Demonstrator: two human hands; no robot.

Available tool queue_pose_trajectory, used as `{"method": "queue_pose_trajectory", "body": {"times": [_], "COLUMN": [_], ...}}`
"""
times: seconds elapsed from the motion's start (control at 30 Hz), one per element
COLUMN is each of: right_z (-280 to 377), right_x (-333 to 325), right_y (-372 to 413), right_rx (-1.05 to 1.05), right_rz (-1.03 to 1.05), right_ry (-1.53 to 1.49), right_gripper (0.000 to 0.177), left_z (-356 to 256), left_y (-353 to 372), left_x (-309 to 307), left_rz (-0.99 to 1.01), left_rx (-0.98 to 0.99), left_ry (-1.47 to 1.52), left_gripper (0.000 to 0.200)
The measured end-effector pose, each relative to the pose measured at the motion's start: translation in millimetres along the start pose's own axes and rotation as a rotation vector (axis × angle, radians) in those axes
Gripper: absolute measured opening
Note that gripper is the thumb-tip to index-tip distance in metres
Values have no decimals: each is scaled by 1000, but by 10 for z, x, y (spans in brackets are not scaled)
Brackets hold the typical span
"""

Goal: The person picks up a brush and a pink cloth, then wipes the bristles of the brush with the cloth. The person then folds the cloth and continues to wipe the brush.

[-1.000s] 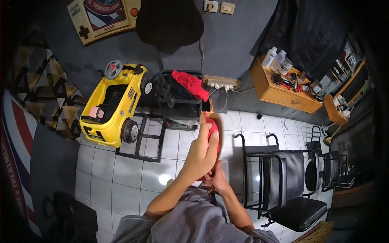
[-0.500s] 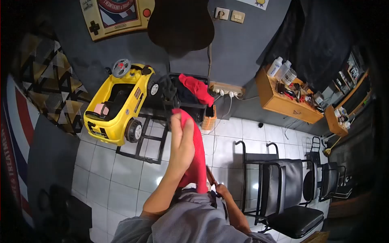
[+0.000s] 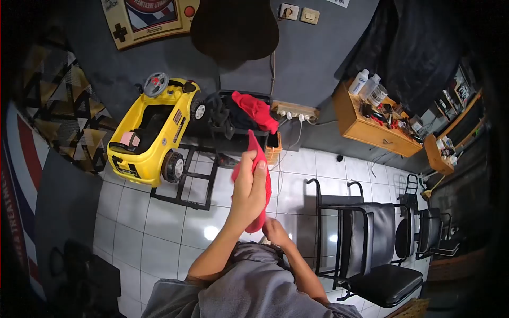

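Note:
My left hand (image 3: 247, 192) is raised in front of my body, its fingers and thumb closed around a red cloth (image 3: 263, 196). One end of the cloth points up past my fingers, and the rest hangs below the hand. My right hand (image 3: 276, 233) is lower, beside the cloth's bottom end, with its fingers curled closed. Whether it touches the cloth or grips something else is hidden. Another red cloth (image 3: 255, 110) lies over dark fabric on a black rack (image 3: 249, 139) by the wall.
A yellow toy car (image 3: 154, 135) stands at left on a black metal frame (image 3: 193, 204). Black armchairs (image 3: 379, 238) are on the tiled floor at right. A wooden wall shelf (image 3: 371, 132) holds bottles and tools. A power strip (image 3: 297, 112) with cords hangs near the rack.
My left hand has moved right and slightly down with the red cloth, which now hangs narrower. My right hand has come up and left, close to the cloth's lower end.

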State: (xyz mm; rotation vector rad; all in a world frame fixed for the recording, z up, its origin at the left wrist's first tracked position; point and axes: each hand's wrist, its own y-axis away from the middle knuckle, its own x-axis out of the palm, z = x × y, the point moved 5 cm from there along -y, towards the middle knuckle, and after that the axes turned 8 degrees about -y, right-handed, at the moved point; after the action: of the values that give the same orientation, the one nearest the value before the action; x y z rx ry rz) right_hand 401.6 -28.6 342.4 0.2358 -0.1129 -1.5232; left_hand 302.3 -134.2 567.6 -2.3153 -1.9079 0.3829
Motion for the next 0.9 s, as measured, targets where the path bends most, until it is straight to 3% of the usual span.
{"method": "queue_pose_trajectory", "body": {"times": [0.03, 0.07, 0.1, 0.13, 0.17, 0.23, 0.27, 0.3, 0.4, 0.43, 0.47, 0.53, 0.6, 0.7, 0.8, 0.9], "right_z": [-393, -953, -1844, -2123, -2669, -2951, -3169, -3163, -2735, -2435, -2039, -930, -312, 429, 834, 748], "right_x": [7, -7, -44, -164, -426, -786, -929, -962, -1129, -1111, -1051, -810, -635, -345, -196, -264], "right_y": [-83, -110, -84, -16, 90, 562, 705, 770, 671, 604, 448, 233, 54, 18, 88, 58], "right_rx": [-43, 153, -135, 137, 584, 656, 966, 998, 866, 813, 753, 442, 28, -138, 32, -87], "right_rz": [52, 135, 242, 298, 273, 253, 275, 249, -122, -162, -202, -284, -306, -114, -55, -150], "right_ry": [255, 460, 787, 799, 855, 1011, 821, 664, 529, 433, 336, 113, -93, -596, -597, -711], "right_gripper": [49, 43, 41, 42, 48, 55, 54, 58, 68, 67, 66, 51, 37, 36, 18, 14], "left_z": [-53, -104, -146, -214, -209, -335, -417, -398, -260, -80, 66, 224, 168, 206, 184, 234], "left_y": [-19, -18, -25, -27, -36, 0, -3, -17, -57, -62, -26, 100, 193, 320, 349, 348], "left_x": [-19, -32, -68, -130, -222, -403, -512, -562, -542, -473, -365, -138, 29, 210, 223, 87], "left_rz": [-3, -4, -45, -106, -139, -174, -191, -180, -69, -80, 8, 188, 384, 584, 648, 727], "left_rx": [18, 34, 50, 133, 122, 76, 119, 88, -28, 49, 3, -121, -38, -57, -49, -42], "left_ry": [49, 100, 116, 52, 96, 242, 129, 145, 96, -16, -7, -88, -262, -232, -219, -366], "left_gripper": [19, 19, 18, 18, 17, 15, 14, 14, 16, 18, 21, 23, 24, 23, 25, 25]}}
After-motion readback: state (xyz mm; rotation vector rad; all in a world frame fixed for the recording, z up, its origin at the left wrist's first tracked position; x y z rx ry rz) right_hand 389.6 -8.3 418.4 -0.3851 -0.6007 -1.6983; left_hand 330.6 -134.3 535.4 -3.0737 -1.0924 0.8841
